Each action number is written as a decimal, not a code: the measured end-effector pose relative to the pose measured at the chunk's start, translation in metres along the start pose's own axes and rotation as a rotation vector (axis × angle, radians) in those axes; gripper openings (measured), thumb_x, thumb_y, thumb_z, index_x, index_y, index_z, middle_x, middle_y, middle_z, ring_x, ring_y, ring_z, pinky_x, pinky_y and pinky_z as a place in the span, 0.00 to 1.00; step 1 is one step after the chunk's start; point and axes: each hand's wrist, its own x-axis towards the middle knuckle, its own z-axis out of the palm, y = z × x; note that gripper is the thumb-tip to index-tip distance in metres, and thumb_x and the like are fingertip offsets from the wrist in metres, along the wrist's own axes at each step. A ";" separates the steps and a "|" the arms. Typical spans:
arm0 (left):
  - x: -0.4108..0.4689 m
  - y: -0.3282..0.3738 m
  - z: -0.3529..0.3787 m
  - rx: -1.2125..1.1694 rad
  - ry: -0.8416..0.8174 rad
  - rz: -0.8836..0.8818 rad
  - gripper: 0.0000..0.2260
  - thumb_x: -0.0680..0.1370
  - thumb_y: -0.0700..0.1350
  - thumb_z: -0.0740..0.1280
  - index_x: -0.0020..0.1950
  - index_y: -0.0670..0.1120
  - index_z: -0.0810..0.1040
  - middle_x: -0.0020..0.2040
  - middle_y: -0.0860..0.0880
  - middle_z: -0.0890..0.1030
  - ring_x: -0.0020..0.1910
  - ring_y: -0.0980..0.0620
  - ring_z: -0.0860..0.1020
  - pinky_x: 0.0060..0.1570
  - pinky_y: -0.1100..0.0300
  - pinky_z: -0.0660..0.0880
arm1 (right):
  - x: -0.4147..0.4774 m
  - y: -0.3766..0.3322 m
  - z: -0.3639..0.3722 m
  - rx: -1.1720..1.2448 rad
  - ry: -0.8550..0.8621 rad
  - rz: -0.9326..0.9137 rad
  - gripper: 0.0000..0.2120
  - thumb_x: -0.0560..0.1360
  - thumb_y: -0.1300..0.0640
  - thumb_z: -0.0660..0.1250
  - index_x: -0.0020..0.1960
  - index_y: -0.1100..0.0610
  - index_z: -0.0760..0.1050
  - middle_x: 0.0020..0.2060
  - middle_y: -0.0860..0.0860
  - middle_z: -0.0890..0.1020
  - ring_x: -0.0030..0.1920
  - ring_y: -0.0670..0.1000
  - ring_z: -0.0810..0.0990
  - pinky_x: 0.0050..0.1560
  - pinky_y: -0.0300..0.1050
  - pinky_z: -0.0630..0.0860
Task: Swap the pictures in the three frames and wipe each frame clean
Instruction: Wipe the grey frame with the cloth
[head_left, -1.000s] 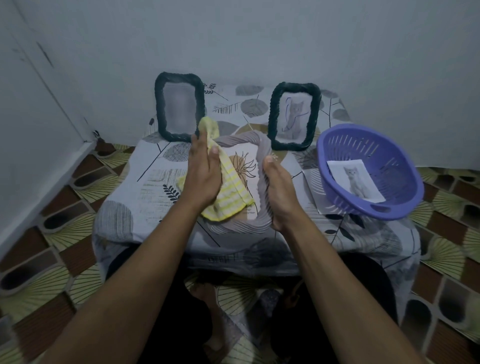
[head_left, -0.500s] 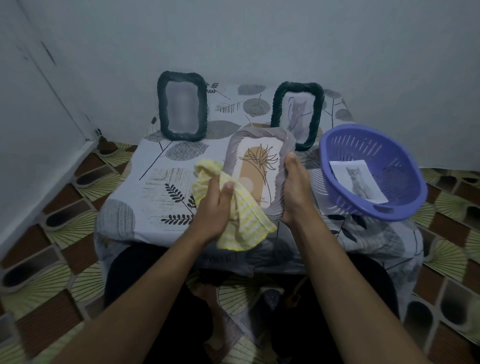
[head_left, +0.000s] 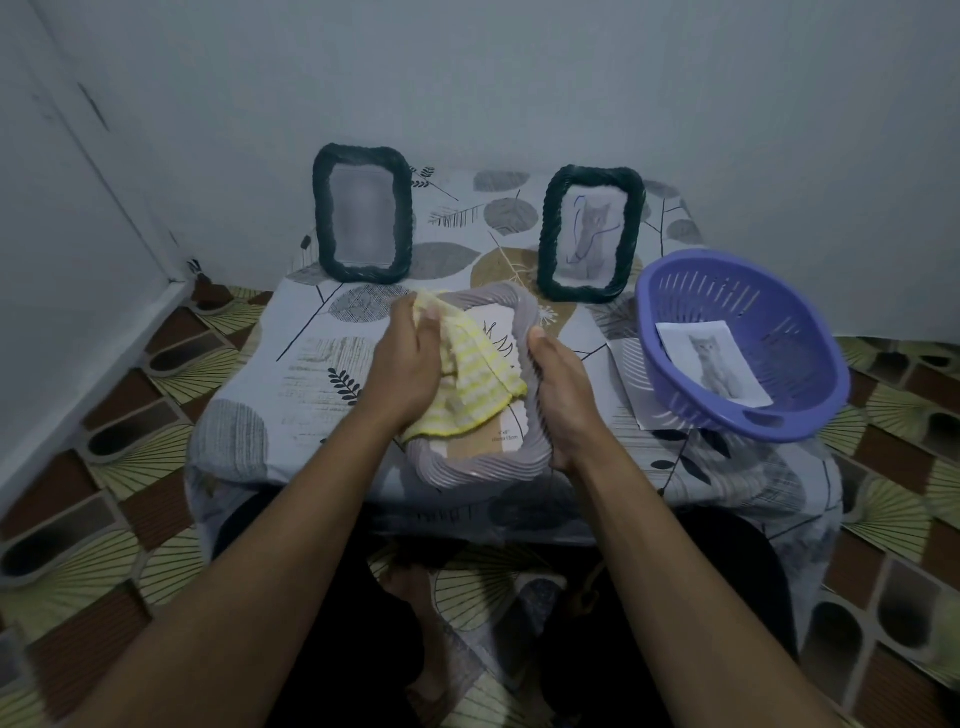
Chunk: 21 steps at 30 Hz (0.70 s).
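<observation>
We're mid-wipe on grey ribbed frame (head_left: 470, 467): left hand (head_left: 410, 364) fingers bunch yellow striped cloth (head_left: 480, 387), right hand (head_left: 566, 400) grips its edge; rim probably next.

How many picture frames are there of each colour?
Dark green woven picture frames: 2
Grey ribbed picture frame: 1
Total: 3

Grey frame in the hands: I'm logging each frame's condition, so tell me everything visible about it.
The grey frame has a ribbed, rope-like border with rounded corners, plastic by its look. It holds a beige-and-white plant print. It faces up over the near edge of the table. The right hand grips its right side; the left hand presses a yellow striped cloth on its face.
</observation>
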 end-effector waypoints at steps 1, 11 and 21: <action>-0.003 -0.005 0.003 0.018 -0.036 0.034 0.23 0.85 0.55 0.51 0.78 0.47 0.57 0.69 0.45 0.73 0.66 0.44 0.72 0.60 0.54 0.68 | 0.003 -0.001 -0.002 -0.002 0.013 -0.006 0.15 0.86 0.57 0.53 0.57 0.59 0.78 0.44 0.45 0.87 0.47 0.41 0.85 0.47 0.35 0.79; -0.041 -0.032 0.016 0.053 -0.192 0.221 0.31 0.85 0.55 0.52 0.81 0.49 0.38 0.82 0.50 0.47 0.79 0.55 0.50 0.75 0.58 0.51 | 0.021 -0.007 -0.016 0.009 0.083 0.006 0.28 0.79 0.41 0.59 0.72 0.58 0.72 0.66 0.55 0.79 0.68 0.54 0.77 0.72 0.59 0.69; 0.006 -0.009 -0.014 0.075 -0.135 0.165 0.12 0.85 0.55 0.54 0.58 0.50 0.73 0.50 0.54 0.78 0.50 0.53 0.76 0.44 0.59 0.67 | 0.016 -0.022 -0.028 -0.089 -0.123 0.155 0.15 0.84 0.50 0.58 0.61 0.57 0.78 0.52 0.54 0.86 0.53 0.53 0.84 0.59 0.50 0.80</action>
